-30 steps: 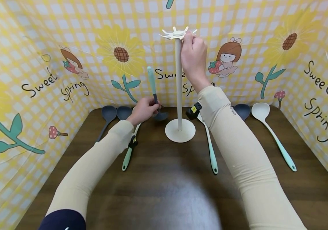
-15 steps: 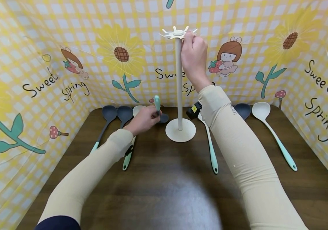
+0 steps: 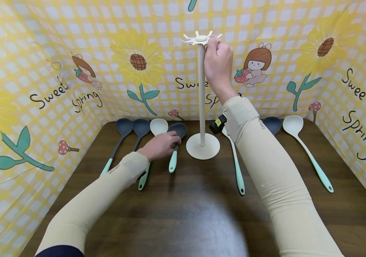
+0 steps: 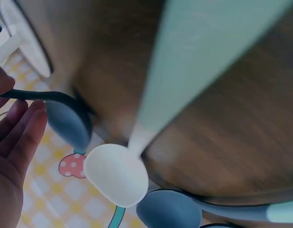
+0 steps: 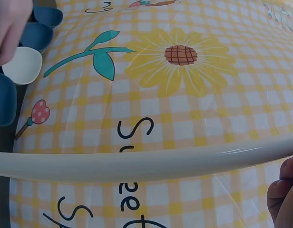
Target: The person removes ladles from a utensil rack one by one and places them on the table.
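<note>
My left hand (image 3: 160, 145) pinches a ladle by its dark neck, its thumb on one side and its fingers on the other in the left wrist view. This ladle (image 3: 172, 162) has a dark blue-grey bowl pointing at the back wall and a mint handle toward me, low over the table. Just right of it stands a white utensil stand (image 3: 202, 89) with a round base, a tall pole and a ring of hooks on top. Up at the hooks, my right hand (image 3: 218, 66) grips the stand, fingers curled beside the pole (image 5: 184, 164).
Left of the held ladle lie a white ladle (image 3: 158, 125) and two dark ones (image 3: 141, 125). On the right are a white-necked utensil (image 3: 238, 171), a dark ladle (image 3: 272, 125) partly behind the right arm, and another white ladle (image 3: 293, 125). Patterned cloth (image 3: 131, 96) encloses the table.
The ladle in my left hand has swung from handle-up to lying low, handle toward me and bowl at the back. My right hand has stayed on the stand.
</note>
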A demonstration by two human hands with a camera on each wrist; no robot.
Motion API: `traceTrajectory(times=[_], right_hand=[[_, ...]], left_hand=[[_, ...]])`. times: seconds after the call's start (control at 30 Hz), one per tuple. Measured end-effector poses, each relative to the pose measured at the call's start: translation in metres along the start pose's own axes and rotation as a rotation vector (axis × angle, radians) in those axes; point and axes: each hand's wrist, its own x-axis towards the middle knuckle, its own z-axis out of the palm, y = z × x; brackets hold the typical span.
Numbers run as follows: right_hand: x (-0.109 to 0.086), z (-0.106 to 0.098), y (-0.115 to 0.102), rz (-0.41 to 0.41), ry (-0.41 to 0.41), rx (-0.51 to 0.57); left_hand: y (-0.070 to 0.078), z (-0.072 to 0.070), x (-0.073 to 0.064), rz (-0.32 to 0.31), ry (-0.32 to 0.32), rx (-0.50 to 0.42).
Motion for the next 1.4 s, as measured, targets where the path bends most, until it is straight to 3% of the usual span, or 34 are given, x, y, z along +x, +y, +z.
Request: traceTrajectory(times=[0.2,0.33,0.8,1.0,1.23,1.4], right_hand=[[0.000,-0.001,0.002,0.000,0.003,-0.001],[0.001,-0.001,0.002,-0.012,0.008,-0.002],[0.001,0.000,0.002,-0.015,-0.006,-0.009],[0.000,-0.001,0.003,-0.020,-0.006,-0.013],[0.000,0.000,0.002,-0.011,-0.006,-0.012],[0.000,0.000,0.002,-0.012,-0.008,-0.008]], left_hand=[[-0.003,0.014,-0.003,0.089,-0.010,0.200],[-0.006,0.022,-0.002,0.107,-0.009,0.293],[-0.007,0.029,0.002,0.088,-0.066,0.398],[-0.007,0.028,0.003,0.058,-0.088,0.369],[-0.009,0.032,0.005,-0.133,-0.116,0.152],[-0.005,0.030,0.010,-0.207,-0.168,0.041]])
